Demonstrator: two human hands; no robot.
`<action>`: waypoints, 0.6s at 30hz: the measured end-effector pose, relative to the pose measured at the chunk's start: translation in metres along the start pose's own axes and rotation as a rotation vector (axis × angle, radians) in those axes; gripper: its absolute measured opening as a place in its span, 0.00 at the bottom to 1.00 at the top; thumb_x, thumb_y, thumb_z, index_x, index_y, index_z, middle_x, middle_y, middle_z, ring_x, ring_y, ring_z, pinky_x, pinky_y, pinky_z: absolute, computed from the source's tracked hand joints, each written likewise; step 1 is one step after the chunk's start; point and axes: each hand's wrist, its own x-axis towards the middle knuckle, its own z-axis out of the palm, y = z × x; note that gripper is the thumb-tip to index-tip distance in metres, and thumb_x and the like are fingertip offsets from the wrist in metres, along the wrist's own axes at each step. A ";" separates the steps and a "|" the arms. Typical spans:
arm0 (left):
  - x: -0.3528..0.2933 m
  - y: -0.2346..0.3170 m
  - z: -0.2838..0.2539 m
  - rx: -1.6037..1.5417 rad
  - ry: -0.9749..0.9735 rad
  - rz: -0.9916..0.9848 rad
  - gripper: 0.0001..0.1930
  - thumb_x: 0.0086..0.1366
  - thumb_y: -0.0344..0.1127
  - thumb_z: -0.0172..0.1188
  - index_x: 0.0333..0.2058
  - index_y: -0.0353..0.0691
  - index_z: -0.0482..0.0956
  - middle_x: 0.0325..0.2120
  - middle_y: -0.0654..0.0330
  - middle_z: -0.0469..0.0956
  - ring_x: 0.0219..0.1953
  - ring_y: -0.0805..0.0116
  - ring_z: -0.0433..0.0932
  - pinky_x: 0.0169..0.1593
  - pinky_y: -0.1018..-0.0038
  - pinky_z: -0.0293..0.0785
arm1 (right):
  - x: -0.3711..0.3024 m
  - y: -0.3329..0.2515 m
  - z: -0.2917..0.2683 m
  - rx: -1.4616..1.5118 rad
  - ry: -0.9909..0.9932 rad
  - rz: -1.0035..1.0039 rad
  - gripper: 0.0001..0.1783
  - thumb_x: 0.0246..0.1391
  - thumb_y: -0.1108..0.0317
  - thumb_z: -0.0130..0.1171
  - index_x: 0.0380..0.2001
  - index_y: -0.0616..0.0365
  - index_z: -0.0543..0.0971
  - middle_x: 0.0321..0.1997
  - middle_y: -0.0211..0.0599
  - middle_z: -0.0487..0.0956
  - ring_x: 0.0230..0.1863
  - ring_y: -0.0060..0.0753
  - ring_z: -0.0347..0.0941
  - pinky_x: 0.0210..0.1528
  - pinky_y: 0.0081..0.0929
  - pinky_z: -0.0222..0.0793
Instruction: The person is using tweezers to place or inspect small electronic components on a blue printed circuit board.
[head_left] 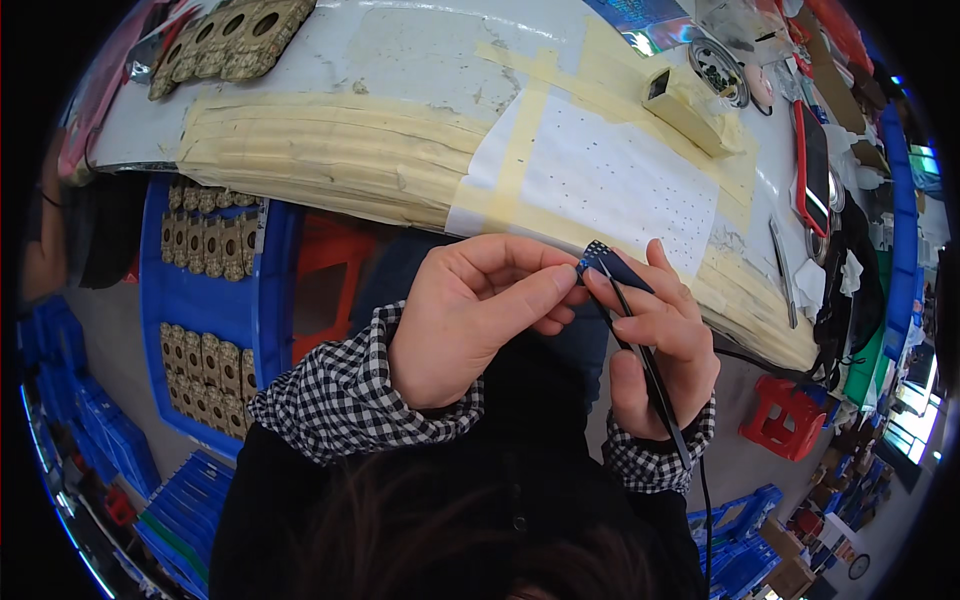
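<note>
Just off the table's near edge, both my hands meet around a small dark blue piece (628,272) whose far end carries rows of little pale squares. My left hand (470,315) is closed, with thumb and index finger pinching the left corner of that piece. My right hand (670,350) holds black tweezers (655,385), their tips beside the piece and their tail pointing down toward the cuff. The piece's right end lies against the right-hand fingers, which partly hide it. Whether the tweezer tips grip anything is too small to tell.
A white sheet (610,170) with scattered dark specks is taped to the table. Right of it are a pale yellow box (690,110), a red-edged phone (812,165) and silver tweezers (783,270). Camouflage-patterned casings (235,40) lie far left; a blue tray (210,300) holds more.
</note>
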 end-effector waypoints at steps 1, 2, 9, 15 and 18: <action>0.000 0.000 0.000 0.000 0.002 0.004 0.07 0.64 0.29 0.55 0.39 0.34 0.78 0.32 0.58 0.81 0.32 0.76 0.78 0.37 0.81 0.75 | 0.001 0.000 0.000 -0.011 -0.006 -0.004 0.10 0.44 0.79 0.56 0.33 0.59 0.72 0.45 0.49 0.80 0.55 0.52 0.71 0.63 0.53 0.55; 0.000 0.000 0.000 0.001 0.004 0.009 0.07 0.64 0.29 0.55 0.39 0.34 0.78 0.32 0.58 0.81 0.32 0.76 0.78 0.37 0.81 0.75 | 0.001 0.000 0.000 -0.021 -0.012 -0.009 0.10 0.44 0.78 0.56 0.33 0.59 0.72 0.45 0.49 0.80 0.55 0.52 0.71 0.63 0.53 0.55; 0.001 -0.001 -0.001 0.020 0.000 0.044 0.07 0.64 0.29 0.55 0.39 0.34 0.78 0.33 0.58 0.81 0.33 0.76 0.78 0.37 0.81 0.75 | 0.001 0.001 0.002 -0.031 0.009 -0.023 0.09 0.45 0.78 0.57 0.33 0.59 0.73 0.45 0.49 0.79 0.54 0.51 0.72 0.63 0.53 0.56; 0.001 -0.001 0.000 0.035 0.014 0.043 0.07 0.64 0.29 0.55 0.39 0.34 0.78 0.33 0.58 0.81 0.33 0.76 0.78 0.37 0.81 0.75 | 0.002 0.001 0.002 -0.047 0.006 -0.029 0.10 0.45 0.78 0.57 0.33 0.59 0.73 0.45 0.49 0.79 0.53 0.50 0.72 0.62 0.53 0.57; 0.002 -0.002 0.000 0.051 0.020 0.060 0.07 0.64 0.29 0.56 0.39 0.34 0.78 0.33 0.58 0.81 0.34 0.76 0.78 0.37 0.81 0.75 | 0.003 0.000 0.003 -0.079 0.009 -0.035 0.10 0.44 0.78 0.57 0.33 0.59 0.73 0.45 0.49 0.79 0.53 0.50 0.73 0.62 0.53 0.57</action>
